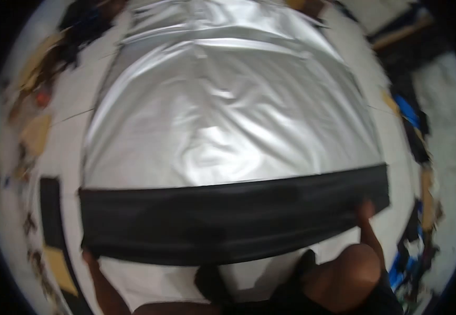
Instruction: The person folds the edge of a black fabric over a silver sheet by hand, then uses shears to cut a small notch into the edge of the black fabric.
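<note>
A large silver sheet (228, 115) lies wrinkled over the pale floor. Along its near edge runs a wide black strip (212, 220), which looks smooth and stretches from side to side. At the strip's lower left corner, my left hand (89, 257) has its fingers closed on the black edge. My right hand (365, 210) is at the strip's right end, blurred, with its thumb side over the black surface; its other fingers are hidden or smeared.
Black and tan pieces (60, 268) lie on the floor at the left. Scraps, some of them blue (398, 270), line the right side. My bent knee (346, 273) is close to my right arm, and a dark foot (212, 281) stands below the strip.
</note>
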A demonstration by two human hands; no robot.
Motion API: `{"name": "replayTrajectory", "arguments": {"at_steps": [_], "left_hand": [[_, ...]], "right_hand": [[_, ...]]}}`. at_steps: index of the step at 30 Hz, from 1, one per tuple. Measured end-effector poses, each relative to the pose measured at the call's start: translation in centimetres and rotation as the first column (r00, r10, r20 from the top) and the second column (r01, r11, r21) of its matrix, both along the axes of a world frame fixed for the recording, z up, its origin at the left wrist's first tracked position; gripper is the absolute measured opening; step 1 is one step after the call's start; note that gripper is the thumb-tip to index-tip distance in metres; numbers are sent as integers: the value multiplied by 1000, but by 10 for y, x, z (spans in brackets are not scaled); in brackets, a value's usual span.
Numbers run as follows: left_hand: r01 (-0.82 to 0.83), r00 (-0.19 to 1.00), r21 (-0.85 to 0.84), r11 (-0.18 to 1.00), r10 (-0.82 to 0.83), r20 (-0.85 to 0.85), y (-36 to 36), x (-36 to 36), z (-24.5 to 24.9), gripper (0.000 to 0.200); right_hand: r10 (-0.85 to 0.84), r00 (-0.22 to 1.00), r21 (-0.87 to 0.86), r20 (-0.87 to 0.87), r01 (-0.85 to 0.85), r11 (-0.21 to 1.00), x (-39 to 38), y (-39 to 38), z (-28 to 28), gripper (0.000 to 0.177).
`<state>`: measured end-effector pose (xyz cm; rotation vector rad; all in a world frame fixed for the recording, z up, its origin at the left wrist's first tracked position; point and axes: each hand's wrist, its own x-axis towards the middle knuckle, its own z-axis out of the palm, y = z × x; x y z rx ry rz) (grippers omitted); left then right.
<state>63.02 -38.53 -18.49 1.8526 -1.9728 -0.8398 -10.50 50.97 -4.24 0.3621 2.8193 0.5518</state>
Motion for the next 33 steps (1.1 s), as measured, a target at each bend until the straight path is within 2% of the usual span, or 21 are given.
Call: {"name": "replayTrajectory", "arguments": {"at_steps": [1, 2, 3, 4, 5, 6, 7, 9, 14, 20, 23, 26, 29, 31, 32, 33], "left_hand": [[20, 990, 56, 998, -12, -140, 3, -3, 7, 39], [42, 960, 115, 992, -9, -280, 7, -7, 18, 40], [68, 913, 176, 982, 10, -407, 14, -14, 33, 42], [466, 867, -156, 871, -413, 279, 6, -6, 37, 44], [296, 953, -102, 950, -301, -38, 17, -12, 38, 45], [341, 928, -133, 931, -356, -113, 0, -11, 32, 45], [176, 982, -80, 981, -181, -51, 11, -14, 43, 45], [28, 998, -47, 999, -26, 58, 24, -30, 43, 44], [-51, 991, -14, 999, 52, 125, 39, -55, 46, 44], [-74, 985, 18, 997, 70, 156, 49, -85, 45, 43], [-103, 980, 21, 994, 98, 173, 56, -91, 48, 42], [-123, 978, 4, 992, 121, 169, 65, -102, 51, 42], [-167, 976, -2, 986, 166, 141, 81, -108, 55, 42], [-208, 975, 12, 978, 207, 80, 98, -111, 57, 41], [-229, 973, 39, 973, 228, 42, 108, -114, 58, 41], [-263, 964, 82, 961, 266, -18, 120, -114, 59, 41]], "right_hand": [[234, 960, -149, -155, -256, 955, 1, -18, 1, 56], [283, 951, -205, -124, -303, 931, -3, -83, 30, 49], [372, 902, -265, -221, -422, 867, -11, -105, 23, 48], [574, 774, -246, -266, -631, 736, -30, -107, 0, 48], [607, 748, -246, -270, -663, 707, -24, -144, 18, 44], [664, 698, -253, -269, -716, 650, -35, -148, 6, 36], [658, 732, -288, -176, -678, 677, -40, -157, 6, 33], [644, 763, -343, -54, -620, 706, -47, -159, 7, 29], [620, 785, -416, 14, -559, 717, -57, -151, -2, 26], [609, 793, -405, 31, -547, 733, -50, -150, 0, 25], [623, 780, -437, -55, -580, 688, -47, -147, -3, 26], [656, 712, -398, -253, -694, 600, -32, -147, 5, 36], [499, 798, -440, -339, -603, 666, -3, -118, 25, 44], [238, 915, -386, -325, -358, 850, 26, -69, 17, 46], [116, 905, -354, -410, -275, 894, 44, -45, 8, 45], [89, 877, -288, -472, -248, 925, 58, -25, 1, 47]]}}
